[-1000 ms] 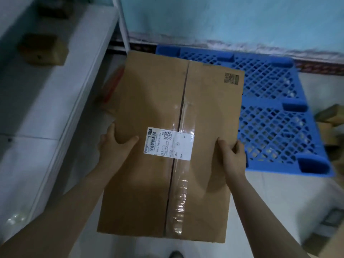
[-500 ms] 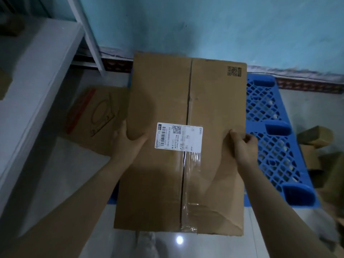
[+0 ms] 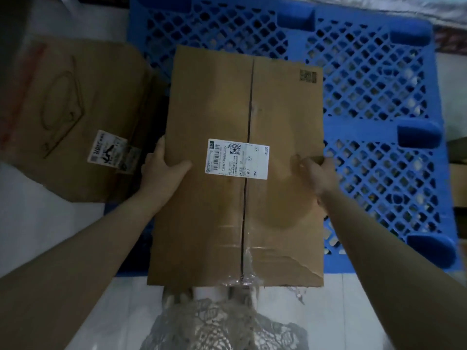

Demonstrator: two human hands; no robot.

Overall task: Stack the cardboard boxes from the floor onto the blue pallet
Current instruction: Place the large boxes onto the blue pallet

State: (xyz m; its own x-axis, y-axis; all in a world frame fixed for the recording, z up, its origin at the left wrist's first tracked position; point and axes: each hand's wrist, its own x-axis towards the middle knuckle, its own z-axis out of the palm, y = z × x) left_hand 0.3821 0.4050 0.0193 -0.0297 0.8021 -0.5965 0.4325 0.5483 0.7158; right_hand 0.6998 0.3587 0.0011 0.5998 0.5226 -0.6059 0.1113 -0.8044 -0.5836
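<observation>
My left grip [image 3: 164,170] clasped the left long edge of the cardboard box [image 3: 214,97], thumb flat on the top face and fingers tucked down the side. My right grip [image 3: 318,173] held the opposite long edge, fingers curled around it. Both took the box at about mid-length, level with the white shipping label [image 3: 237,159] stuck across its centre seam. The box lay flat, top face up, over the left part of the blue pallet [image 3: 353,128]. Its far end reached toward the pallet's middle and its near end jutted past the pallet's near edge, above the pale floor [image 3: 366,299]. I could not tell whether the box rested on the lattice or hung just above it. Clear tape [image 3: 246,274] was crumpled over the seam at the near end, and the cardboard at the near right corner was torn. A second cardboard box [image 3: 75,109] with its own label lay on the floor just beside the pallet's left edge. A lace hem [image 3: 222,322] showed below the box.
</observation>
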